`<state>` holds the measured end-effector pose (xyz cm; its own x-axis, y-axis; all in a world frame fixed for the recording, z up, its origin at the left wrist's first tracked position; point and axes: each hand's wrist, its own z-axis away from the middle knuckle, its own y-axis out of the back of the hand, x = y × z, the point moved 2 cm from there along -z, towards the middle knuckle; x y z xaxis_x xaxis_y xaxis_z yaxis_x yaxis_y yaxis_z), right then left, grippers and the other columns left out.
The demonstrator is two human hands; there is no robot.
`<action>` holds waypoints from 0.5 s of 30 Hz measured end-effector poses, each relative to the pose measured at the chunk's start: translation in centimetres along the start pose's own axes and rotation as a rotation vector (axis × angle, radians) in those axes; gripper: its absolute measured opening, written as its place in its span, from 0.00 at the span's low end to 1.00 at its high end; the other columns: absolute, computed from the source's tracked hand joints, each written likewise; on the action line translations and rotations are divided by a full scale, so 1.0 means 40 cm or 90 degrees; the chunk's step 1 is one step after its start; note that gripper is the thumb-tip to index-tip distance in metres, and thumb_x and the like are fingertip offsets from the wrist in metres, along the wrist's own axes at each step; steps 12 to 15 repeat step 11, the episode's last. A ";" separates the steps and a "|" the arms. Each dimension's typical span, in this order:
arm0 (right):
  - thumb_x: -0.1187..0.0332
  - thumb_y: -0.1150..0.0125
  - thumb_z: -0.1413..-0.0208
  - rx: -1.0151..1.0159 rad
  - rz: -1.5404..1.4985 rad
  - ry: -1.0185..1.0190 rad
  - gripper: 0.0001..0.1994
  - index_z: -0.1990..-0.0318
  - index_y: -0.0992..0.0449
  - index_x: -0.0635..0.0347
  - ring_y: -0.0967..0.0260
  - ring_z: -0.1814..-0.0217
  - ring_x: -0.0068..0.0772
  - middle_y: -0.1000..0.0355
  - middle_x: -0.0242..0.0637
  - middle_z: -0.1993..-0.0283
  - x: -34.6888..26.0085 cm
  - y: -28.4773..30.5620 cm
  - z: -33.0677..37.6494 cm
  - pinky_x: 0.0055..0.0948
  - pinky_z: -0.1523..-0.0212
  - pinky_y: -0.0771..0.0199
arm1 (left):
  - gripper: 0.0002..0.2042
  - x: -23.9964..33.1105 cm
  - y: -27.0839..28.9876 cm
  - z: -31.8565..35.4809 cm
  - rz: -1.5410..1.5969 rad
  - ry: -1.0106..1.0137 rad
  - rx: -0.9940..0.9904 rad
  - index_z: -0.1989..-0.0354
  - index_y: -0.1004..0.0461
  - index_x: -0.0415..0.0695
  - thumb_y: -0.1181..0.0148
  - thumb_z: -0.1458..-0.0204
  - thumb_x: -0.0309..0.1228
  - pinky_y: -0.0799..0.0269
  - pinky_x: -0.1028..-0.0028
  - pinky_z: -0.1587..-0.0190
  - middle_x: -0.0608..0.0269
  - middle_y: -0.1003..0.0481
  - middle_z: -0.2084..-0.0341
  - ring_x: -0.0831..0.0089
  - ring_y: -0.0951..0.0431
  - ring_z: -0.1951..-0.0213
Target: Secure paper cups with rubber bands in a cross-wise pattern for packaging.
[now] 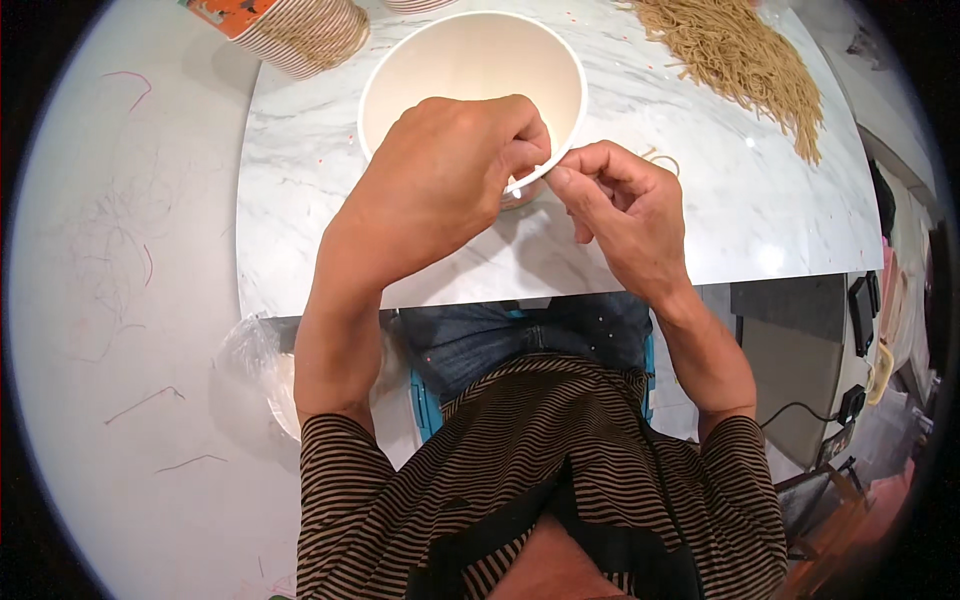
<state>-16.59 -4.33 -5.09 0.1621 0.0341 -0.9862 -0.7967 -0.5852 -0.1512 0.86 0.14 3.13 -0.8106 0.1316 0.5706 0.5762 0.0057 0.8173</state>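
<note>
A large white paper bucket [470,60] stands near the table's front edge, tilted so that its wide mouth faces me. My left hand [440,170] reaches over the near rim, its curled fingers gripping there, with the fingertips partly hidden inside. At the rim's right side my right hand [625,205] is closed in a pinch, thumb against forefinger. Just behind its fingers curves a thin tan cord [660,158], which seems to run into the pinch. A small white tip [517,190] pokes out by the rim between both hands.
A loose pile of tan cords [740,60] lies at the table's far right. Stacked paper buckets [305,40] with cords across them lie at the far left. The marbled white table [780,230] has a curved edge. A clear plastic bag [255,360] hangs below left.
</note>
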 end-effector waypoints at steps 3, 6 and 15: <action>0.71 0.36 0.32 0.007 -0.005 -0.019 0.08 0.51 0.20 0.66 0.36 0.75 0.12 0.28 0.25 0.71 0.001 0.006 0.001 0.16 0.75 0.36 | 0.05 -0.015 0.009 0.014 0.055 0.003 0.063 0.64 0.26 0.34 0.44 0.36 0.23 0.28 0.73 0.66 0.59 0.23 0.74 0.74 0.26 0.72; 0.72 0.35 0.33 0.050 -0.003 0.007 0.11 0.46 0.22 0.67 0.37 0.74 0.09 0.29 0.22 0.72 0.006 0.009 0.008 0.15 0.75 0.37 | 0.03 -0.029 0.031 0.028 0.093 0.060 0.146 0.62 0.24 0.37 0.45 0.39 0.21 0.25 0.66 0.65 0.55 0.18 0.72 0.62 0.19 0.71; 0.73 0.34 0.34 0.057 0.106 0.153 0.20 0.36 0.26 0.65 0.37 0.72 0.08 0.29 0.22 0.71 -0.021 0.004 0.006 0.14 0.71 0.33 | 0.05 -0.012 0.056 0.054 0.137 0.072 0.240 0.59 0.23 0.37 0.45 0.35 0.24 0.24 0.68 0.63 0.56 0.17 0.70 0.68 0.20 0.70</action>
